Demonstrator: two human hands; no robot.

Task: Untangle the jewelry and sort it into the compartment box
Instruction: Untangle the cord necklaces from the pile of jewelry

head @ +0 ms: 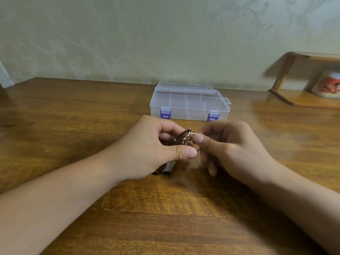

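Observation:
A tangle of jewelry, dark brown cord with gold metal parts, hangs between both hands just above the wooden table. My left hand grips the dark part, whose lower end shows under the palm. My right hand pinches a gold piece between thumb and forefinger, close against the left thumb. Behind the hands stands the clear plastic compartment box, lid closed, with two blue latches facing me. Its inner dividers show through the lid.
A wooden shelf unit stands at the back right with a white and orange object inside. A pale patterned wall runs right behind the table's far edge.

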